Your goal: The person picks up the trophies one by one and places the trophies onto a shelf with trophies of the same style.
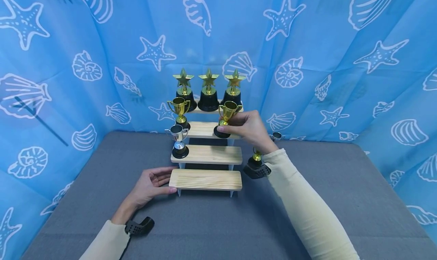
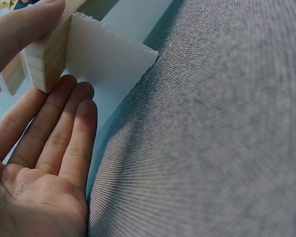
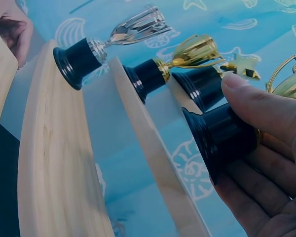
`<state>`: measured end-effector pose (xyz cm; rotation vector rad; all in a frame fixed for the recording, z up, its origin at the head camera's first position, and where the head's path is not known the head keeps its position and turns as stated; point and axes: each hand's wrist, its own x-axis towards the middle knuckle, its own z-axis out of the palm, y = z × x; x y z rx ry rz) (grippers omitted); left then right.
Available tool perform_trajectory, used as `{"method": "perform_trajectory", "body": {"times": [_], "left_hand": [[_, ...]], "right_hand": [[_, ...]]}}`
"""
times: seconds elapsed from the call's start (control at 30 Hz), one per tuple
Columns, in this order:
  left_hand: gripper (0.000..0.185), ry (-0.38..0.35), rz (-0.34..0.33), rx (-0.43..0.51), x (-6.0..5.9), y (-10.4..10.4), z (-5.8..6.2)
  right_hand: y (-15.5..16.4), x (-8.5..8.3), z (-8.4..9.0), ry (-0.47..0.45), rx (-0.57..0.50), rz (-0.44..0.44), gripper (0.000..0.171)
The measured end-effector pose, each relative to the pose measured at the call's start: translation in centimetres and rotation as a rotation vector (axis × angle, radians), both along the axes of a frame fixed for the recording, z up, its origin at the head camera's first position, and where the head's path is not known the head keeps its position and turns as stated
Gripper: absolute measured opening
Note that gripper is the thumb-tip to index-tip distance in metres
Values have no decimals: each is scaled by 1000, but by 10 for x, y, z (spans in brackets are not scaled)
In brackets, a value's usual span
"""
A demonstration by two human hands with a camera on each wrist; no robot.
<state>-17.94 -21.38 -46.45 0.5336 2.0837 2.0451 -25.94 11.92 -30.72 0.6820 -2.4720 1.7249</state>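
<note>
A wooden stepped display stand [image 1: 206, 179] with several tiers stands on the table. My right hand [image 1: 250, 129] pinches a gold cup trophy [image 1: 229, 110] by its lower part, upright at the right end of the second tier from the top; whether its black base [image 3: 219, 140] touches the board cannot be told. At the left end of the lowest board, my left hand [image 1: 150, 186] holds the board between thumb and fingers. Another gold cup [image 1: 180, 107] stands at the left of the second tier. Below it, a silver cup trophy [image 1: 178, 134] stands on the third tier.
Three gold star trophies [image 1: 209, 79] line the top tier. Right of the stand, a gold trophy [image 1: 257, 157] and a silver cup [image 1: 276, 136] are partly hidden behind my right arm. Grey cloth [image 1: 324, 191] covers the table, with a blue shell-patterned curtain [image 1: 211, 28] behind.
</note>
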Motion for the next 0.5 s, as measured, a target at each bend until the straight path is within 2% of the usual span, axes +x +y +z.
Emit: {"method": "perform_trajectory", "body": {"times": [0.5], "left_hand": [[68,-4,4,5,0,0,0]], "right_hand": [[-29,-11,-1,36,68,-27,26]]}}
